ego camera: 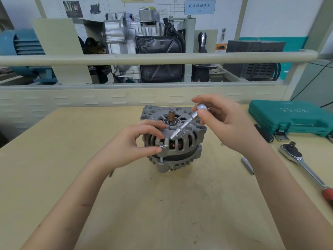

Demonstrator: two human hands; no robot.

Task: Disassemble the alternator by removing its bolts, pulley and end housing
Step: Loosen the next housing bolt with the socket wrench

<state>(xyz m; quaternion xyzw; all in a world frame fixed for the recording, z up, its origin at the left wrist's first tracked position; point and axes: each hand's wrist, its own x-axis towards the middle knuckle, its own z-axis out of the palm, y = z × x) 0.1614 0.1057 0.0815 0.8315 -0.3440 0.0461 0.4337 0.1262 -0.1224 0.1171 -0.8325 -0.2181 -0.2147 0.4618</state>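
Bare forearms enter from the lower edge and converge on the alternator (173, 139), which stands upright near the middle of the bench (72, 159) with its shaft (171, 117) pointing up; this attitude presents the through-bolt heads on the upper housing to the worker. Left hand (138, 141): thumb and forefinger pinch the head of a through-bolt (161, 145) at the near-left ear of the housing, the remaining fingers resting on the casting. The bolt's shank shows in the gap between the two housing halves, which suggests it is loose enough to be turned out by hand. Right hand (225, 123): fingers closed round the upper end of a chrome socket extension (187, 125), held slanted with its lower end over the housing top, near the pinched bolt. It appears to be parked clear of the bolt yet within reach for the next one; whether its tip touches the casting cannot be told.

No pulley is visible on the upward shaft end. The lower housing rests on the bench. To the right lie a ratchet handle (297, 157), a small loose metal piece (247, 166) and, farther back, a closed green tool case (292, 118), all on the tool-hand side. Judged stage: bolt removal, with the end housing still seated.
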